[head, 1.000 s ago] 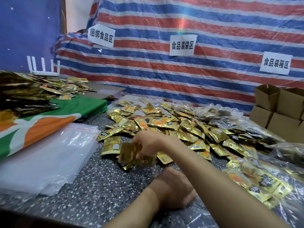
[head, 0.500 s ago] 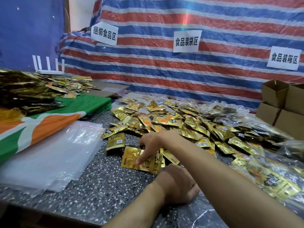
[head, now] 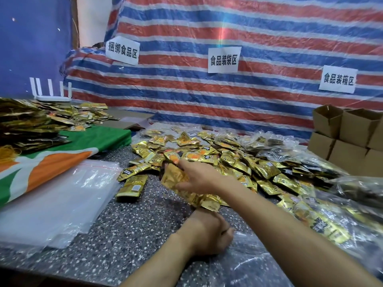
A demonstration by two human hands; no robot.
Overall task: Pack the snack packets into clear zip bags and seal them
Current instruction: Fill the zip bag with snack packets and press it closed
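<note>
A big heap of gold snack packets [head: 234,160] covers the speckled table [head: 128,228]. My right hand [head: 199,177] reaches across to the heap's near edge, where its fingers and thumb grip a small bunch of gold packets [head: 174,179]. More packets [head: 207,200] lie just below that hand. My left hand [head: 209,235] is curled in front of them, gripping the edge of a clear zip bag [head: 246,264] that lies flat at the near edge. A stack of empty clear zip bags [head: 53,204] lies at the left.
Filled clear bags of packets [head: 323,220] lie at the right, with brown cardboard boxes [head: 348,137] behind them. At the left are an orange, white and green cloth [head: 51,162] and bundled packets [head: 29,125]. A striped tarp with paper signs [head: 223,59] closes the back.
My right hand has moved from pressing packets flat on the table to lifting a bunch of them at the heap's edge. My left hand has stayed curled in place.
</note>
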